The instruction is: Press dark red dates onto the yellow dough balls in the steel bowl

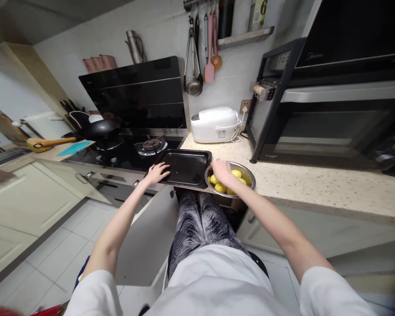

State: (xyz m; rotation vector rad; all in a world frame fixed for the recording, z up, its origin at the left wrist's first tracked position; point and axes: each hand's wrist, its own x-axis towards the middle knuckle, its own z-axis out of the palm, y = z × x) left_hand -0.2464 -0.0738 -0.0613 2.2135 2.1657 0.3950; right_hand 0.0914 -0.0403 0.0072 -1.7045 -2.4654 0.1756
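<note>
A black rectangular baking tray lies on the counter in front of me, partly beside the stove. My left hand is at its left edge, fingers spread and stretched over the rim. Right of the tray stands a round steel bowl holding several smooth yellow pieces that look like peeled potatoes. Over the bowl's left side, close to the tray's right edge, is my right hand. Its fingers are curled, and their tips are hidden, so what they grip cannot be made out.
A white appliance with a plugged cord stands behind the tray. To the right are a black rack and an oven. A gas stove with a black wok lies left. Below me a cabinet door hangs open.
</note>
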